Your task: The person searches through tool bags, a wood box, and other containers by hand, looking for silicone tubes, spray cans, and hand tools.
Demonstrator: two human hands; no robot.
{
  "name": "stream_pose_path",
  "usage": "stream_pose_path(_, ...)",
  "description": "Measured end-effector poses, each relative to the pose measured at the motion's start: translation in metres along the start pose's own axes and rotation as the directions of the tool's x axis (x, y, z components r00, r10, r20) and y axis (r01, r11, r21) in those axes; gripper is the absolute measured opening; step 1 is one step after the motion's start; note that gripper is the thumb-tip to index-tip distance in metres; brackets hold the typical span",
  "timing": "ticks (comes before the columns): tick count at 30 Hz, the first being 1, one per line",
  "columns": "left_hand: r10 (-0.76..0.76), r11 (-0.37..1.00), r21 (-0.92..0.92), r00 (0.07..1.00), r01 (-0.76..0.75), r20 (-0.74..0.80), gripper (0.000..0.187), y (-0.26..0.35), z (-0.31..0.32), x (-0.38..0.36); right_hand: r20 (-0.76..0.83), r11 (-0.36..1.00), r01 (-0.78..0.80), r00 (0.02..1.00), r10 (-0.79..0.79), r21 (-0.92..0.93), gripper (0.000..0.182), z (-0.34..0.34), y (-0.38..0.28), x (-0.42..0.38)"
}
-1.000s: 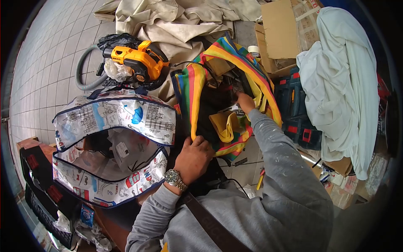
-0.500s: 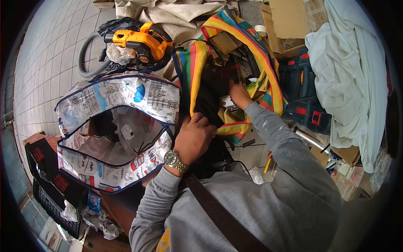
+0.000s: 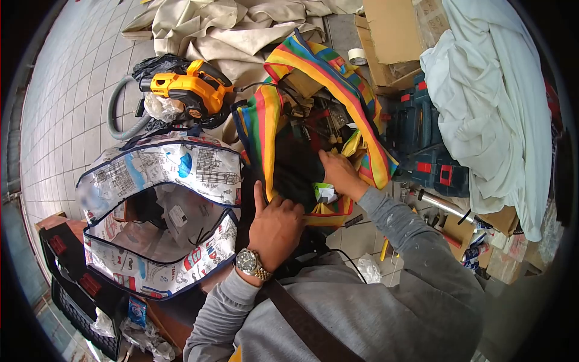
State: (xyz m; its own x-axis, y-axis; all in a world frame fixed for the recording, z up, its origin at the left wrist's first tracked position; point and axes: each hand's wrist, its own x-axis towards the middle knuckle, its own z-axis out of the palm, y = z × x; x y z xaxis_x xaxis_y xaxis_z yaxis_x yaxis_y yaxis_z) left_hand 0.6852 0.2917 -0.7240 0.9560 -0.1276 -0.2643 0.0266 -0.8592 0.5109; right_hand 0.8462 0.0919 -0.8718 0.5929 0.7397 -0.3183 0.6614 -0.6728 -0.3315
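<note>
A rainbow-striped bag [image 3: 272,142] gapes in front of me, with tools and small items jumbled inside its dark interior. My left hand [image 3: 276,232], wearing a metal wristwatch [image 3: 247,262], is at the bag's near-left rim. Its index finger points forward along the edge while the other fingers curl over the rim. Inside the opening, at the near right, is my right hand [image 3: 342,174]; its fingertips are hidden from me. Close by it lie a green-and-white packet [image 3: 324,193] and a yellow piece of material [image 3: 353,143].
To the left stands an open white printed bag [image 3: 154,160] with plastic-wrapped contents. A yellow-and-black power tool [image 3: 196,90] with a grey hose lies beyond it. Dark toolboxes [image 3: 431,166], a white cloth [image 3: 482,120] and a cardboard box [image 3: 398,30] line the right side.
My view has shifted, so the striped bag appears lower and further left. My left index finger has straightened out along the rim. My right hand remains inside the bag.
</note>
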Motion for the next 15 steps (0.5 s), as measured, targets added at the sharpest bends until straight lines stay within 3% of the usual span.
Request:
stream_pose_path(2,-0.112,0.994,0.029,0.987,0.109,0.119,0.035,0.014,-0.015,0.020,-0.122,0.995,0.030,0.992,-0.018,0.097,0.064,-0.011,-0.018,-0.005)
stream_pose_path(4,-0.057,0.997,0.057,0.996,0.053,0.071,0.038,0.007,-0.015,0.052,-0.091,0.988,0.025,0.996,-0.011,0.155,0.066,-0.024,-0.023,-0.018)
stream_pose_path(5,0.064,0.984,0.174,0.980,-0.031,-0.186,0.036,-0.006,-0.002,0.073,-0.059,0.976,0.023,0.998,-0.011,0.216,0.068,-0.029,-0.026,-0.023)
stream_pose_path(6,0.202,0.949,0.307,0.886,-0.072,-0.417,0.034,-0.019,0.011,0.089,-0.058,0.976,0.028,0.998,-0.016,0.214,0.068,-0.033,-0.027,-0.029)
stream_pose_path(7,0.196,0.950,0.307,0.885,-0.064,-0.421,0.034,-0.032,0.022,0.099,-0.109,0.976,0.091,0.992,-0.070,0.198,0.070,-0.036,-0.025,-0.035)
stream_pose_path(8,0.162,0.968,0.236,0.932,-0.087,-0.324,0.038,-0.047,0.033,0.104,-0.155,0.972,0.148,0.981,-0.120,0.182,0.072,-0.041,-0.026,-0.040)
stream_pose_path(9,0.137,0.982,0.159,0.966,-0.103,-0.218,0.043,-0.054,0.038,0.107,-0.089,0.953,0.097,0.993,-0.074,0.288,0.069,-0.058,-0.036,-0.041)
stream_pose_path(10,0.135,0.983,0.155,0.967,-0.102,-0.215,0.043,-0.054,0.038,0.106,-0.083,0.952,0.094,0.994,-0.073,0.290,0.069,-0.072,-0.038,-0.040)
stream_pose_path(12,0.083,0.979,0.178,0.992,-0.099,0.093,0.045,-0.050,0.036,0.102,0.315,0.911,-0.056,0.945,-0.083,0.409,0.062,-0.093,-0.028,-0.025)
stream_pose_path(13,0.082,0.980,0.175,0.992,-0.099,0.100,0.045,-0.046,0.031,0.101,0.335,0.885,-0.052,0.935,-0.119,0.462,0.049,-0.094,-0.015,-0.012)
stream_pose_path(14,0.056,0.978,0.193,0.988,-0.084,0.147,0.050,-0.038,0.025,0.099,0.075,0.799,0.101,0.981,-0.180,0.593,0.038,-0.091,-0.009,0.004)
stream_pose_path(15,0.026,0.975,0.214,0.982,-0.066,0.186,0.055,-0.032,0.021,0.098,0.032,0.556,-0.034,0.999,0.013,0.831,0.033,-0.086,-0.012,0.023)
